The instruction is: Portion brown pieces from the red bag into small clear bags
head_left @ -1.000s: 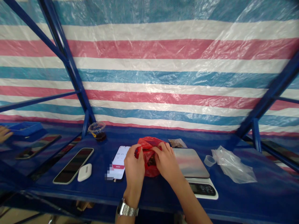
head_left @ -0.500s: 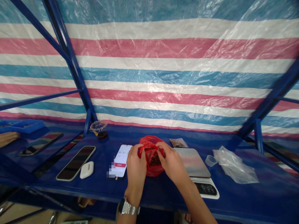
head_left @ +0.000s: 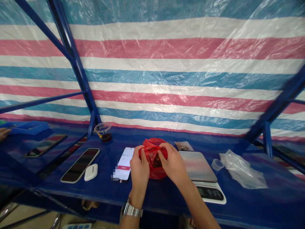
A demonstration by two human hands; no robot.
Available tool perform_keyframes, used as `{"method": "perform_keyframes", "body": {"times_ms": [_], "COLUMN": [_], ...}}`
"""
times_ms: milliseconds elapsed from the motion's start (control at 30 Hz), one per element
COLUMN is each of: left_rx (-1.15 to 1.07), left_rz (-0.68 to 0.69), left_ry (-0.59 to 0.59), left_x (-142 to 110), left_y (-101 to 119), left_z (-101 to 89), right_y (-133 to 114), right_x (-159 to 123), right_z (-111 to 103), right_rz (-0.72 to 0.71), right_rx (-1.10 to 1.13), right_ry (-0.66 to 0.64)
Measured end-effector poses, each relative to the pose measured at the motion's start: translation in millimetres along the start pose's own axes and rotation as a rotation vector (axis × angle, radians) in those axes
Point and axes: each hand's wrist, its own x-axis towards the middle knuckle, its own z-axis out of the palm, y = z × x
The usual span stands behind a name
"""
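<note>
A red plastic bag (head_left: 157, 174) with dark brown bits inside sits on the blue table in front of me. My left hand (head_left: 139, 165) pinches the left side of its rim, a watch on the wrist. On the opposite side, my right hand (head_left: 173, 163) grips the rim between thumb and fingers. The bag's mouth is partly gathered, and the brown contents show between my thumbs. A kitchen scale (head_left: 199, 167) with a metal plate stands just right of my right hand. Left of my left hand lies a lit phone (head_left: 124, 163) displaying a timer.
Behind the scale lies a small clear bag of brown bits (head_left: 184, 146). A little plastic cup (head_left: 217, 164) and clear plastic bags (head_left: 241, 170) are at right. At left are a dark phone (head_left: 80, 166), a white earbud case (head_left: 91, 172) and a cup of dark liquid (head_left: 104, 133).
The mouth of the red bag has been drawn closer together, covering more of its contents. The view has shifted slightly. Another person's hand at far left has moved mostly out of view.
</note>
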Motion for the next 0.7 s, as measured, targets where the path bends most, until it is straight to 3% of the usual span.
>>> {"method": "perform_keyframes", "body": {"times_ms": [133, 333, 533, 700], "left_rx": [0.047, 0.169, 0.169, 0.112], "left_rz": [0.009, 0.147, 0.172, 0.148], "left_ry": [-0.036, -0.189, -0.205, -0.169], "left_x": [-1.4, -7.2, -8.8, -7.6], "left_y": [0.8, 5.1, 6.8, 7.9], "left_z": [0.1, 1.7, 3.9, 1.1], "right_y": [0.5, -6.2, -4.6, -7.0], "right_x": [7.6, 8.8, 6.7, 6.1], "right_z": [6.0, -0.3, -2.1, -6.5], "right_rz": [0.079, 0.154, 0.083, 0.135], "right_rx": [0.158, 0.068, 0.053, 0.101], "right_ry": [0.047, 0.035, 0.048, 0.102]}}
